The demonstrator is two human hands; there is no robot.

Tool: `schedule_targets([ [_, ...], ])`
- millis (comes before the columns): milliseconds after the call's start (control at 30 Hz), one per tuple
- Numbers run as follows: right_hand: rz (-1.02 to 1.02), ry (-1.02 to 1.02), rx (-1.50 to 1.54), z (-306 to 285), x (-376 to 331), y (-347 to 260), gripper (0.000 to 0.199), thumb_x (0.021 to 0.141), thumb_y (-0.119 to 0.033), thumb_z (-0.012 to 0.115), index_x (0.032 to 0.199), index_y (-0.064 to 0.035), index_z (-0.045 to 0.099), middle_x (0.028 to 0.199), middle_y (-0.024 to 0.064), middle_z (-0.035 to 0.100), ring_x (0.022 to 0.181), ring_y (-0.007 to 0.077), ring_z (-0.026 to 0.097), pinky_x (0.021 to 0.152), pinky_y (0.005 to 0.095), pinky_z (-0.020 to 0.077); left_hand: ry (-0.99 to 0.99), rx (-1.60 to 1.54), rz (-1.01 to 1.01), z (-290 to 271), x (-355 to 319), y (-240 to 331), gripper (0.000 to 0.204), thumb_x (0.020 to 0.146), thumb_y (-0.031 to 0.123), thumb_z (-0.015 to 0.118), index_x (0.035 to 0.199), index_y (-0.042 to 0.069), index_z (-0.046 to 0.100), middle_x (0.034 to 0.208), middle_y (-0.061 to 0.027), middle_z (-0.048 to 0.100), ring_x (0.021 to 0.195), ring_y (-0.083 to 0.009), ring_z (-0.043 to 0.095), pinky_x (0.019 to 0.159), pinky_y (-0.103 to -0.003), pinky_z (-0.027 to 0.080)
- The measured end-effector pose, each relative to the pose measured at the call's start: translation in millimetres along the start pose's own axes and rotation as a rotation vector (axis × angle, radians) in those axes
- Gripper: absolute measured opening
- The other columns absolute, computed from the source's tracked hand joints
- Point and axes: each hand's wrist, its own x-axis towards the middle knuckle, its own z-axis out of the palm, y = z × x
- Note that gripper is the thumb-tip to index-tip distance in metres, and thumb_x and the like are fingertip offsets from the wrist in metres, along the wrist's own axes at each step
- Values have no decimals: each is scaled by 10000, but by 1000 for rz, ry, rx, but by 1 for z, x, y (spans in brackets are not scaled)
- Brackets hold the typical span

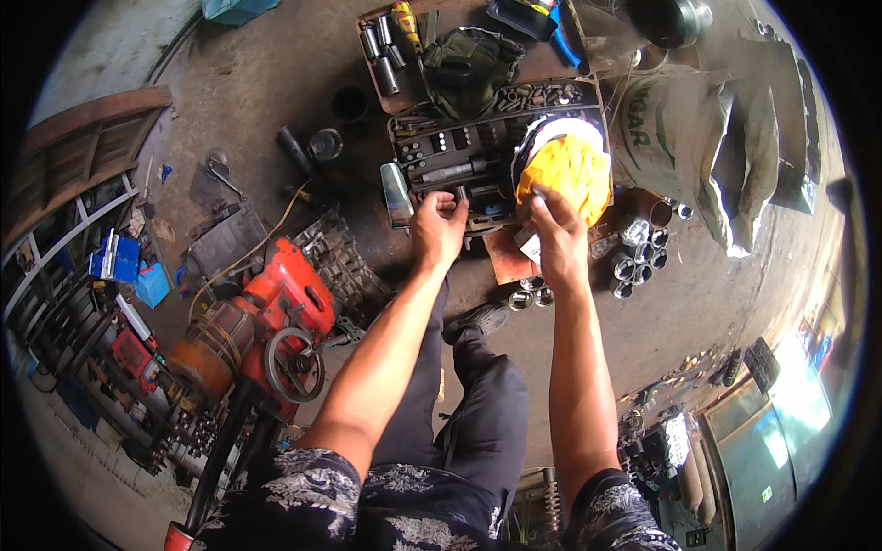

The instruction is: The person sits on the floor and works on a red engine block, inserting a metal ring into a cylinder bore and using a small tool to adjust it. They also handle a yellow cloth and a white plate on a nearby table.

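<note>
- My left hand (435,231) worked at the near edge of the open tool case (540,59), thumb and fingers bent in close around a small metal cylinder (462,193); whether they pinched it firmly, I could not tell.
- My right hand (561,239) was raised at the near right corner of the case, in front of a yellow cloth (574,174), with thumb and forefinger drawn near each other; I could not tell whether they pressed together or pinched anything.
- The yellow cloth lay bunched over the right part of the case, and the small metal cylinder stood out against the case's near edge, beside my left fingers.
- Inside the far tray of the case sat a dark green bag (473,66), flanked on the left by a yellow-handled tool (406,23) and upright-looking metal tubes (386,78).
- A silvery box (397,195) sat at the near left corner of the case.
- To the right of the case slumped a white sack (675,138); off its near right corner, shiny metal cups (634,262) stood clustered on the floor.
- Left of the case and nearer to me stood a red machine (308,298) with a handwheel (294,365), next to a grimy metal casting (340,257).
</note>
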Motion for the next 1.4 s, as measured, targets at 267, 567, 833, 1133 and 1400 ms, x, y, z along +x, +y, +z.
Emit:
schedule_targets([
  [267,348,44,439,-13,-21,19,223,1016,-170,564,1159,1,573,861,57,592,780,157,599,702,280,497,281,225,49,40,5,-18,425,744,288,860,1016,5,696,989,-144,737,886,-272,707,785,-366,539],
  [567,200,120,95,-8,-8,27,168,942,-54,650,1005,-71,496,771,11,541,561,110,498,506,226,416,199,88,-34,30,-2,-9,321,773,213,828,989,13,697,853,-88,737,770,-189,700,713,-328,544],
  [833,104,108,-152,-10,-8,24,296,953,-167,690,1185,11,638,919,48,671,719,88,632,630,221,526,-163,-273,130,24,-46,-4,238,901,149,720,1067,-17,681,881,-14,705,786,-71,618,718,-247,512],
  [1133,131,-78,-78,1,-18,28,315,947,-136,695,1202,36,625,945,50,690,767,83,625,684,229,512,-351,-469,122,16,-47,-11,314,949,46,615,1257,-19,621,1006,-38,702,874,-72,631,786,-233,526],
  [1400,146,-203,45,1,-31,23,370,945,-114,685,1270,32,582,979,57,692,853,127,673,807,282,566,-645,-766,-57,-23,-34,-8,350,974,119,624,1311,29,600,1097,-20,690,952,-98,650,800,-255,544],
])
